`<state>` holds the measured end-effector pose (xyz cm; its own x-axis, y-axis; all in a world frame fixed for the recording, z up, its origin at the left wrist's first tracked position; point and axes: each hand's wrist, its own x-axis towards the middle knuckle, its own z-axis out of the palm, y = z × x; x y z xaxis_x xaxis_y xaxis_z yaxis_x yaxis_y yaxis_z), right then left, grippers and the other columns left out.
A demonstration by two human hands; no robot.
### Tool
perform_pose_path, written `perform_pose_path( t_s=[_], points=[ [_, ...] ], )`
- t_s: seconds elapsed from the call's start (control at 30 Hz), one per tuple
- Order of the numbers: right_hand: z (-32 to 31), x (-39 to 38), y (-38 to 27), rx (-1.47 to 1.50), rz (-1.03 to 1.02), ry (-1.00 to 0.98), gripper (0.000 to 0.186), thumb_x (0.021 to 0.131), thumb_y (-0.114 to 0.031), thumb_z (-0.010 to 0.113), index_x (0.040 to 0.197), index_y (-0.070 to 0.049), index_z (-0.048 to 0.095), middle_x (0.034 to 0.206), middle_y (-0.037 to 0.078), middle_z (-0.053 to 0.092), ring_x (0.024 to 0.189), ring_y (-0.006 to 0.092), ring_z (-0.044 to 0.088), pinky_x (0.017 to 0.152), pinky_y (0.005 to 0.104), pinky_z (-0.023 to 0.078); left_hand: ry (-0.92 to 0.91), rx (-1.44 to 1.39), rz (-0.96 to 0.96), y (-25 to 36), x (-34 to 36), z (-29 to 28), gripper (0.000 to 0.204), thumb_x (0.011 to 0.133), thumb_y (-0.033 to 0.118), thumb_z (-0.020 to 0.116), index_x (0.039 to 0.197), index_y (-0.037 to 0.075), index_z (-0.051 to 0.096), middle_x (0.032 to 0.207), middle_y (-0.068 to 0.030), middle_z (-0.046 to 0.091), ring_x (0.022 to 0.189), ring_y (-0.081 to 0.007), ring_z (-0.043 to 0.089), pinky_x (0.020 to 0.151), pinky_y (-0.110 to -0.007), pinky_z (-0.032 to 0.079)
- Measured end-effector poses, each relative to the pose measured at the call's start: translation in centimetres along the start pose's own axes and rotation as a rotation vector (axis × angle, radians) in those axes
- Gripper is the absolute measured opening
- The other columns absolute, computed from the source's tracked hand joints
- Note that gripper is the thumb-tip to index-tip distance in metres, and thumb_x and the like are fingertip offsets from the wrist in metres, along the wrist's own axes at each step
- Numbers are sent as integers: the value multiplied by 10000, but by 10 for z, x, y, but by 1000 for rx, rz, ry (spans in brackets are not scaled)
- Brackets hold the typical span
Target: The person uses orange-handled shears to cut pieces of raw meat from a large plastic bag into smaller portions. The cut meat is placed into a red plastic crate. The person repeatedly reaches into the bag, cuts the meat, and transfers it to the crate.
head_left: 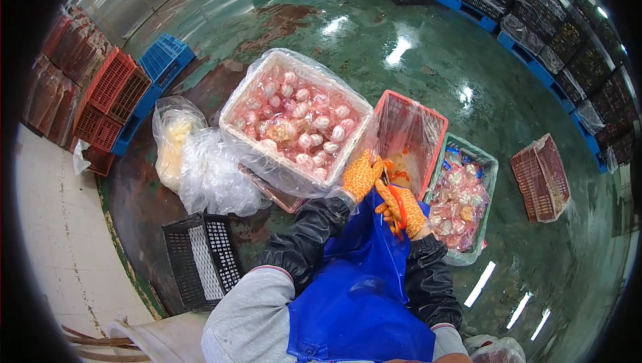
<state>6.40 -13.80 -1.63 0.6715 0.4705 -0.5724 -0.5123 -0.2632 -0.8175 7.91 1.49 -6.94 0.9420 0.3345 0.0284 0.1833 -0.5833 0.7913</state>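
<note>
Both hands wear orange patterned gloves. My right hand (409,210) is closed around red-handled scissors (401,204), whose dark blades point up toward my other hand. Close beside it, my left hand (362,174) is closed at the near right corner of a white crate (231,122); what its fingers pinch is too small to make out. Several round, white-striped wrapped pieces (304,141) lie in pinkish clear plastic inside that crate. Just beyond my hands stands a red crate (438,122) lined with clear plastic, with small orange bits and some liquid at its bottom.
To the right, a green crate (490,162) holds wrapped pieces; a reddish crate (540,179) stands farther off. Clear plastic bags (217,172) and a black crate (184,256) are at left. Stacked crates on blue pallets (538,69) line the right wall. The green floor (321,49) looks wet.
</note>
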Motion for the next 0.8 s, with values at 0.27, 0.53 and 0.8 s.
perform_pose_path(
  t_s=[0.27,0.53,0.8],
  points=[
    [-37,3,43,668,-228,-142,314,886,-302,514,958,1,550,717,63,571,584,108,529,456,214,418,-390,-880,-65,15,-6,14,389,858,300,564,1128,38,463,904,-93,573,760,-155,554,614,-288,467],
    [-89,-40,91,694,-451,217,375,893,-155,459,1215,36,438,1002,137,564,870,189,560,789,302,482,136,82,49,-27,4,-50,585,744,334,603,1173,-34,454,1114,-261,492,1042,-393,462,916,-435,356],
    [-79,-68,89,882,-293,408,406,851,-234,525,1189,-11,490,964,121,568,815,180,555,756,305,479,-99,430,-234,-158,95,-91,576,718,434,580,1118,29,492,1011,-229,584,973,-368,555,829,-433,425]
  ],
)
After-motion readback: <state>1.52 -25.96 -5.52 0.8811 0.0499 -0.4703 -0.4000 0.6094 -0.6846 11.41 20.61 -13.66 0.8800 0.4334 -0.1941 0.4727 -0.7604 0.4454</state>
